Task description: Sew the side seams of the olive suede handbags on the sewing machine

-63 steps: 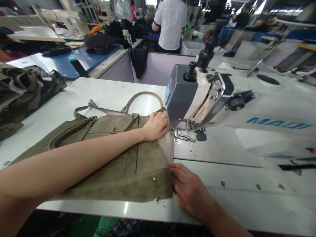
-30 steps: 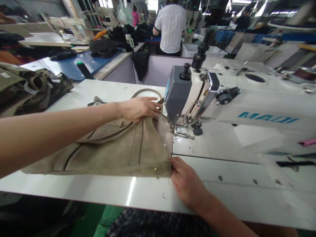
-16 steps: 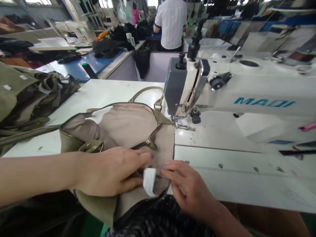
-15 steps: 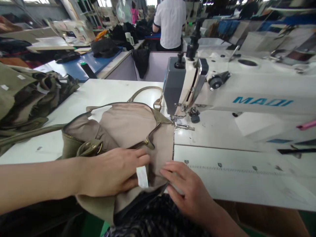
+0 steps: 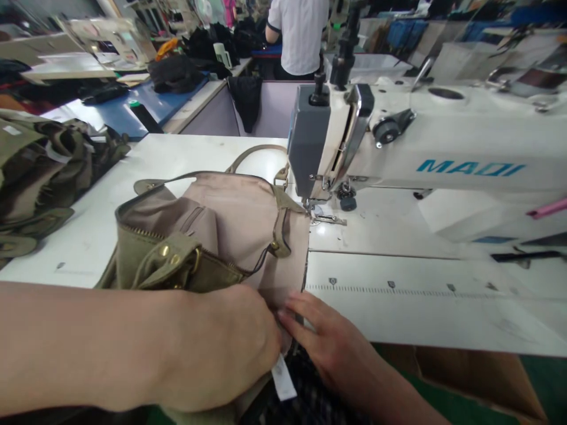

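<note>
An olive bag [image 5: 146, 254] with a pinkish-beige lining [image 5: 230, 203] lies with its zipped mouth open on the white sewing table. One edge of the lining runs up to the presser foot of the sewing machine [image 5: 310, 159]. My left hand [image 5: 230, 342] is closed on the near part of the bag, its fingertips hidden beneath it. A white label [image 5: 283, 378] sticks out below that hand. At the lining's right edge, my right hand [image 5: 325, 333] pinches the fabric between thumb and fingers. The bag's handle [image 5: 257, 150] arches behind it.
A pile of olive bag pieces [image 5: 57, 171] lies on the left. Ruler marks [image 5: 390, 289] run along the table front at right. A dark thread cone [image 5: 144, 115] stands beyond the table, and a person in a white shirt [image 5: 299, 35] is further back.
My left hand has moved right and toward me, drawing near my right hand, and the label has shifted with it. The bag's mouth now shows an inner zipped pocket.
</note>
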`<state>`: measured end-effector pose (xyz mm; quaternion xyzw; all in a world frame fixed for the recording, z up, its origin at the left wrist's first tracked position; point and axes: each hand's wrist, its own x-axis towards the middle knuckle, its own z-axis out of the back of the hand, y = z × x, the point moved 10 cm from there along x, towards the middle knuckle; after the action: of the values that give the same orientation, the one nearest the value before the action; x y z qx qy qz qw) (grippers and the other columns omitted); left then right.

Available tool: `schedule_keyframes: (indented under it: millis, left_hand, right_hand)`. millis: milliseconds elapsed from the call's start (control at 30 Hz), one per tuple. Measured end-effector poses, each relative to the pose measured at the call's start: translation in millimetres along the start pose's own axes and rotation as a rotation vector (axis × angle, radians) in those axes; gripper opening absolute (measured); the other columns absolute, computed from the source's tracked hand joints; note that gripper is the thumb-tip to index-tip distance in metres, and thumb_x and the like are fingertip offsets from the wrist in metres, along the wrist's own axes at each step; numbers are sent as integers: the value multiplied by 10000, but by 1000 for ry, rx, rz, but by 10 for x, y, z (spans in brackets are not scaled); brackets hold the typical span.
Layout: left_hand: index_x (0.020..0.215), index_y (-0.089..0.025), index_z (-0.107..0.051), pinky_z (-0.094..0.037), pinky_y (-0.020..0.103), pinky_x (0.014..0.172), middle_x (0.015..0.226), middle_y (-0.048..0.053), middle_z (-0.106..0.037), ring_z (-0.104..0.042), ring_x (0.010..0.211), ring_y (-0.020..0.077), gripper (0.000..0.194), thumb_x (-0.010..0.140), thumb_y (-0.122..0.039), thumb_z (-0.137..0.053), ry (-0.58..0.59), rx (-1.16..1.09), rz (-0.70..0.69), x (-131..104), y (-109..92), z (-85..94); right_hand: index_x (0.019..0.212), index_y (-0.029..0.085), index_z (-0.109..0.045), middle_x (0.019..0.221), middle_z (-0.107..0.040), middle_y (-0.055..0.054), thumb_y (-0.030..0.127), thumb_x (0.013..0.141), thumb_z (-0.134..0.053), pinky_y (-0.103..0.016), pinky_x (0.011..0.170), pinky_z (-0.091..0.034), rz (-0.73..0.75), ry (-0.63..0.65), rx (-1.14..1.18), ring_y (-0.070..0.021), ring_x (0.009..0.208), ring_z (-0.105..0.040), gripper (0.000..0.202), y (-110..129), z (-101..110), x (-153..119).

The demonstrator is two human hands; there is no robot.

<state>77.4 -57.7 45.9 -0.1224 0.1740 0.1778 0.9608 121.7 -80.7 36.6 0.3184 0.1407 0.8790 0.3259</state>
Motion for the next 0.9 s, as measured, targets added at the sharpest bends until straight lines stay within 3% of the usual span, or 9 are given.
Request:
schedule_keyframes:
  millis: [67,133,267,467,600,733,833,900]
  left_hand:
    - [807,-171,-667,-334,327,392,637,34,-696,-610,488,208,149,668,-119,-680,130,-63,-15,20,-49,-149]
    - [956,-156,-641,-375,304,425,691,35,-706,-649,546,208,140,820,-169,-609,231,-141,40,8,-8,-232]
    - [874,-178,-625,-393,300,485,661,17,-681,-656,576,226,66,855,-135,-579,286,-160,77,-39,72,-252]
    - [869,-201,-573,-428,219,581,677,-22,-626,-629,626,152,152,970,-222,-461,110,-500,127,-84,231,-110]
    - [878,-194,-548,-418,203,593,683,-34,-591,-593,614,127,140,977,-222,-454,46,-550,140,-72,262,-79]
    - [920,-177,-544,-442,258,629,766,10,-635,-593,661,168,100,931,-153,-448,8,-335,98,-20,196,-73]
    - [1037,-159,-585,-404,381,973,1069,81,-665,-603,995,233,203,923,-127,-420,-168,-44,-18,-4,155,111]
    - [1218,-157,-554,-320,432,1063,1317,109,-577,-521,1201,277,325,919,-148,-425,-221,93,-18,-24,251,186]
  right_hand:
    - [1145,36,-654,1097,-669,-166,97,967,-340,-397,1013,-511,-53,-69,69,-253,1092,-608,366,-29,37,-31]
    - [1152,87,-653,1072,-658,-137,82,953,-360,-339,944,-546,-197,-151,170,-212,1038,-622,354,-169,97,-88]
    - [1233,176,-605,1042,-653,-86,135,938,-522,-288,810,-576,-412,-206,215,-178,914,-655,309,-414,128,-203]
    - [1162,189,-636,1048,-632,-73,116,906,-563,-271,739,-583,-443,-137,218,-158,807,-662,276,-502,129,-129]
    - [1074,167,-672,1017,-662,-91,95,925,-505,-328,777,-575,-311,-109,82,-209,904,-641,235,-346,169,34]
    - [936,138,-699,855,-704,-92,125,979,-437,-363,761,-568,-133,-163,-42,-227,846,-631,266,-91,100,81]
    - [996,105,-701,884,-724,-103,116,983,-437,-328,810,-574,-132,-220,-50,-202,842,-651,264,-57,21,4]
    - [1013,91,-702,925,-735,-106,111,980,-444,-322,862,-570,-109,-228,-61,-199,889,-667,260,-33,-16,-38]
